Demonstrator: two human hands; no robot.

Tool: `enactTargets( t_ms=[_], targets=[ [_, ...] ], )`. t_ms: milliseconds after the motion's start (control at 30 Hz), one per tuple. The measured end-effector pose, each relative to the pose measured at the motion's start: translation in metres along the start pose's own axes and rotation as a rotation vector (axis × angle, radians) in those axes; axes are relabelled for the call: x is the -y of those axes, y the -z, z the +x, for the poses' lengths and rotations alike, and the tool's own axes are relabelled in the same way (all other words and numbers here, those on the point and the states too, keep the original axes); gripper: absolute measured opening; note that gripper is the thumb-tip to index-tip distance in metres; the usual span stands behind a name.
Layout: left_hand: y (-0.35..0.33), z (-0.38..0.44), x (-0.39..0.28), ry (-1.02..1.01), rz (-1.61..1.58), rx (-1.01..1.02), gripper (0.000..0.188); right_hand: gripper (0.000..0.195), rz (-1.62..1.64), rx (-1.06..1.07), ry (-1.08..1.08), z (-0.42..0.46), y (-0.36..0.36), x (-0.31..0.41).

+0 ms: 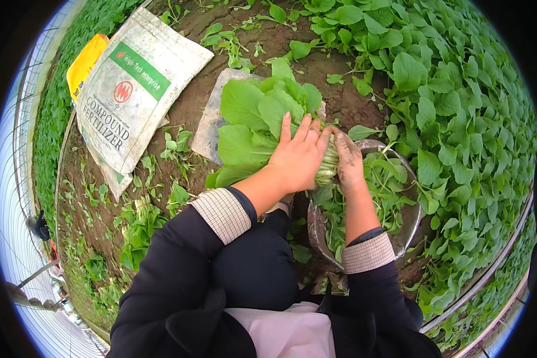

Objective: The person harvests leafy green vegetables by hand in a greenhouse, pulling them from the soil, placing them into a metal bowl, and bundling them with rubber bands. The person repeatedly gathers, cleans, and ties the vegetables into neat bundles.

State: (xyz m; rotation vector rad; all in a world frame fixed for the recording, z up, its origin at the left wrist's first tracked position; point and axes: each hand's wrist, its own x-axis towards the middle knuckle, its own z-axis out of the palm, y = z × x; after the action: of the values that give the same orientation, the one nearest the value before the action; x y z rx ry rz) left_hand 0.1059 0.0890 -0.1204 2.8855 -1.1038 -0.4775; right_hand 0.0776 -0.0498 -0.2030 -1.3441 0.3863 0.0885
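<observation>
A bunch of leafy greens [250,112] lies over a flat, soil-stained slab [210,129], its broad leaves towards the left and its pale stems towards the right. Spread across the bunch where leaves meet stems is my left hand [300,154], palm down with fingers apart. My right hand [348,159], with soil on its fingers, presses along the stem side of the bunch. Its fingertips meet those of the left hand. Just below the right hand stands a round metal basin [414,179] holding loose greens [385,192]; my right forearm crosses over it.
Dense leafy plants [456,147] grow along the right. A white fertilizer sack [138,94] lies at the upper left, with a yellow bag [87,62] behind it. Bunched greens [138,223] and scattered leaves lie on the soil at left. A person [40,226] is far off at the left edge.
</observation>
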Motion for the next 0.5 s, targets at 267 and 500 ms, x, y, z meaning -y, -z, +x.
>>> enactTargets(
  t_ms=[267,500],
  targets=[
    [0.002,0.000,0.003,-0.050,0.065,0.019,0.101,0.031,-0.042,-0.007,0.109,-0.013,-0.006,0.016],
    [-0.011,0.000,0.005,-0.040,0.087,-0.017,0.100,0.029,0.135,-0.060,0.027,-0.024,-0.016,0.010]
  ],
)
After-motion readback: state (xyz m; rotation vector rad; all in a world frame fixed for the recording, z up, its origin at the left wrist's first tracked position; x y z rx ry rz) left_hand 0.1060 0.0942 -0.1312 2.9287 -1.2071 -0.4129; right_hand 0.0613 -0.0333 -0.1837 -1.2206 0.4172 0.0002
